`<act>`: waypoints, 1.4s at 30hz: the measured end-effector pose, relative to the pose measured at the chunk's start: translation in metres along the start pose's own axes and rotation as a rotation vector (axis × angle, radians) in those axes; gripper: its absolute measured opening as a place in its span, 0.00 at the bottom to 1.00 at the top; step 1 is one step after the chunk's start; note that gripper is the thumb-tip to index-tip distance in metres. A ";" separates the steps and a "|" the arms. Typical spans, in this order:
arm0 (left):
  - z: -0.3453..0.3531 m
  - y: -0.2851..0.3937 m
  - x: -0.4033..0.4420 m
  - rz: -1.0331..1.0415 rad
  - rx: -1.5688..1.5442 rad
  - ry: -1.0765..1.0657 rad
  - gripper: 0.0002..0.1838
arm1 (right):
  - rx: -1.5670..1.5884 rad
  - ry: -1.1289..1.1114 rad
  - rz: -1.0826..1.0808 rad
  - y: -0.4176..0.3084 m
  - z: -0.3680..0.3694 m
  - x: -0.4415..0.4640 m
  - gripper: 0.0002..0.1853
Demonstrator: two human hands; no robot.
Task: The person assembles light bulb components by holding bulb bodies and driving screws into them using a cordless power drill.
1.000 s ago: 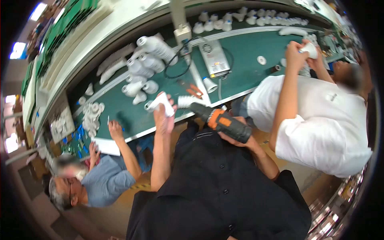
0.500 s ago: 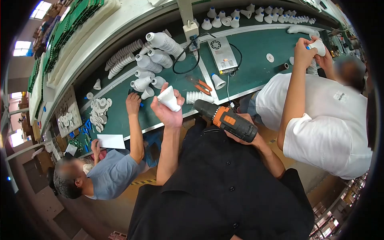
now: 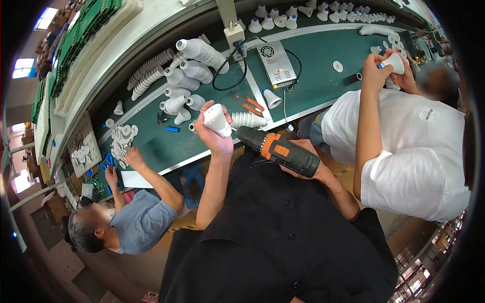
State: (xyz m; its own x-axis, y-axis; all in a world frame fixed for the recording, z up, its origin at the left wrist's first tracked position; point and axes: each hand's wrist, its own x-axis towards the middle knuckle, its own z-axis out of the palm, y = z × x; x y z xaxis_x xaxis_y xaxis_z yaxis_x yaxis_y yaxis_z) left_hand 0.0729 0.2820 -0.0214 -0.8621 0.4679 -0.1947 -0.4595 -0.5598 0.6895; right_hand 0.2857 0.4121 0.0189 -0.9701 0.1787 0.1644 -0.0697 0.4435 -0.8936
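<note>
My left hand (image 3: 218, 143) is closed around a white cone-shaped plastic housing (image 3: 216, 121), palm up, with the wide end turned toward the drill. Small marks or holes show on its surface. A black and orange cordless drill (image 3: 279, 149) is gripped in my right hand (image 3: 320, 172), lying sideways in front of my dark shirt. The drill's nose points left at the housing, and a thin bit appears to reach its edge; contact is unclear. Beyond my left hand lies a row of nested white housings (image 3: 248, 119), with orange-handled pliers (image 3: 252, 105) above it.
Stacked white housings (image 3: 189, 78) stand on the green bench (image 3: 318, 65). A metal power supply (image 3: 276, 63) with a black cable sits behind. White discs (image 3: 123, 139) lie at left. A co-worker in blue (image 3: 144, 217) is left; another in white (image 3: 409, 146) holds a housing at right.
The housing in my left hand has turned, and the drill's nose has come closer to it. The left co-worker's hand has moved from the stacked housings to the discs. A blue piece now shows on the bench.
</note>
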 end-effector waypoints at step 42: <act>-0.006 -0.001 -0.002 0.216 0.145 -0.085 0.28 | 0.047 -0.053 0.043 -0.005 0.014 0.006 0.15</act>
State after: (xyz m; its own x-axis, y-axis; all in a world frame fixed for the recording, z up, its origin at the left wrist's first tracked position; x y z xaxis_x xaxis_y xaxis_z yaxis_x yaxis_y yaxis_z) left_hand 0.0734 0.2778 -0.0256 -0.9130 0.4072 0.0232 -0.2257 -0.5518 0.8029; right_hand 0.2766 0.3984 0.0189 -0.9834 0.1492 0.1038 -0.0371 0.3943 -0.9182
